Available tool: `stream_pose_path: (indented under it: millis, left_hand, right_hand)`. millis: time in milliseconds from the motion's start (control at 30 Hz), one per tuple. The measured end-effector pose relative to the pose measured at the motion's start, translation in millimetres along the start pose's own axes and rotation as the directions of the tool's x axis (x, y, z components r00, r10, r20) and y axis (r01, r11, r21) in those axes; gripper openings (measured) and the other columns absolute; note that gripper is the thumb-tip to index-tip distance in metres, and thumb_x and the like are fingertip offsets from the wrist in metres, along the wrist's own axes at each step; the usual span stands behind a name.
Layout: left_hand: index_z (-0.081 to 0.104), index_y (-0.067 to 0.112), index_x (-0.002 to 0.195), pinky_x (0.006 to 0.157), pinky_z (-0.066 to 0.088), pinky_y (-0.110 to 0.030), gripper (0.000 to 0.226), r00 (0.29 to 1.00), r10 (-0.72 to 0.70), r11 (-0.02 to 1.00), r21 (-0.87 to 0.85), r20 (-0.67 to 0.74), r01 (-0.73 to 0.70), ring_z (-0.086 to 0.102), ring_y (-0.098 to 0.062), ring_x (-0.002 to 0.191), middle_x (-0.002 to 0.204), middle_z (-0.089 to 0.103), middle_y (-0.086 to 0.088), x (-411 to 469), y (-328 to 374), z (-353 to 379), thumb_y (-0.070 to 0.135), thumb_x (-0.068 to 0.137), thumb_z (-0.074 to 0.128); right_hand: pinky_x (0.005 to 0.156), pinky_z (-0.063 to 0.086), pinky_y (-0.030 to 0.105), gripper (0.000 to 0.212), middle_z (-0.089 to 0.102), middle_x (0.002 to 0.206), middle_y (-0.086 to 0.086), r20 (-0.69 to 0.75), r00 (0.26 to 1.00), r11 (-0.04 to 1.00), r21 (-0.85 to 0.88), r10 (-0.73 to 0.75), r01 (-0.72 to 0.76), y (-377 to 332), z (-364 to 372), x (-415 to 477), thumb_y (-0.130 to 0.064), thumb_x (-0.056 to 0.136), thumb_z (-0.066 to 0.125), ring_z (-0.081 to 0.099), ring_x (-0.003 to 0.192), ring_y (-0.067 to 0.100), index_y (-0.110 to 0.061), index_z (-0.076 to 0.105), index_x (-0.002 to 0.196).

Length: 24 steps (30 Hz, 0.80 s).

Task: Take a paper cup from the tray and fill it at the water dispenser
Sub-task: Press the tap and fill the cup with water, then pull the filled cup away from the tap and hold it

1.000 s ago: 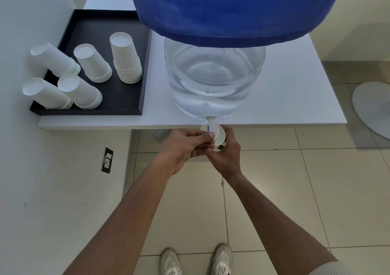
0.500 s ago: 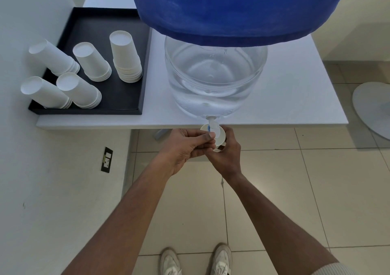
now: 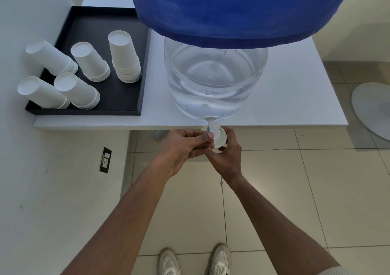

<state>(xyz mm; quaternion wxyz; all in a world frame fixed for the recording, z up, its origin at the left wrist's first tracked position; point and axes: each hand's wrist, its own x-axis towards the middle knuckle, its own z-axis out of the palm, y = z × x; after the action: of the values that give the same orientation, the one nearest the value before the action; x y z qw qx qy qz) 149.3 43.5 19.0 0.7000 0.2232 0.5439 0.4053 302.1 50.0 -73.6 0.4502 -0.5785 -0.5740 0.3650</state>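
Observation:
A clear water dispenser (image 3: 215,80) with a blue cover on top stands on the white table (image 3: 295,97). Its white tap (image 3: 211,125) juts over the table's front edge. My right hand (image 3: 226,158) holds a white paper cup (image 3: 220,136) directly under the tap. My left hand (image 3: 185,146) pinches the tap's lever from the left, thumb and fingers closed on it. The water inside the cup is not visible. At the left, a black tray (image 3: 124,97) carries several stacks of upside-down white paper cups (image 3: 124,57).
A white wall (image 3: 52,190) with a dark socket (image 3: 105,159) runs down the left side. Tiled floor lies below, with my white shoes (image 3: 194,261) at the bottom. A round grey base (image 3: 371,110) sits on the floor at the right.
Both hands stay at the tap with the cup under it. Only the camera has shifted slightly.

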Motion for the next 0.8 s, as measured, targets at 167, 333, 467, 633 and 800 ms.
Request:
stream_pose_path:
  millis: [167,333,467,633,800]
  left_hand:
    - [0.081,-0.001,0.093,0.071,0.065,-0.025,0.013,1.0,0.016,1.0,-0.012,-0.012,-0.016,0.079,-0.018,0.074,0.082,0.081,-0.014,1,1,1,0.008,0.084,0.084]
    - [0.083,0.002,0.089,0.071,0.065,-0.024,0.01,1.0,0.013,1.0,-0.013,-0.008,-0.013,0.079,-0.018,0.075,0.081,0.081,-0.014,1,0,0,0.01,0.083,0.085]
    - [0.081,-0.003,0.095,0.074,0.067,-0.028,0.025,0.998,0.015,0.997,-0.077,-0.057,-0.019,0.08,-0.021,0.08,0.089,0.081,-0.019,5,-1,-6,0.02,0.087,0.083]
    - [0.079,0.0,0.099,0.085,0.067,-0.034,0.028,0.983,-0.021,0.989,-0.145,-0.18,-0.005,0.08,-0.026,0.092,0.099,0.082,-0.02,11,-16,-24,0.027,0.091,0.079]
    - [0.078,0.006,0.103,0.09,0.061,-0.033,0.022,0.953,-0.09,0.986,-0.158,-0.289,0.045,0.076,-0.025,0.1,0.102,0.081,-0.014,16,-48,-25,0.026,0.095,0.076]
  right_hand:
    - [0.067,0.055,0.018,0.058,0.073,0.099,-0.008,-0.004,1.0,1.0,0.008,-0.008,0.008,0,-2,0,-0.041,0.072,0.079,0.07,0.087,0.005,-0.013,0.061,0.12]
    - [0.066,0.052,0.014,0.058,0.072,0.098,-0.012,-0.004,1.0,1.0,0.009,-0.014,0.014,0,-1,-1,-0.039,0.072,0.082,0.069,0.087,0.002,-0.014,0.061,0.12]
    - [0.068,0.056,0.017,0.059,0.07,0.101,-0.021,-0.019,1.0,1.0,-0.015,0.0,0.0,2,-2,-2,-0.026,0.074,0.093,0.069,0.092,0.001,-0.017,0.061,0.121]
    - [0.071,0.058,0.023,0.06,0.07,0.106,-0.022,-0.033,0.998,0.998,-0.042,0.046,-0.048,5,-9,-8,-0.023,0.072,0.095,0.068,0.099,0.003,-0.027,0.059,0.12]
    - [0.077,0.063,0.041,0.061,0.07,0.111,-0.02,-0.036,0.995,0.994,-0.069,0.088,-0.09,13,-25,-23,-0.023,0.073,0.095,0.068,0.103,0.004,-0.028,0.059,0.121]
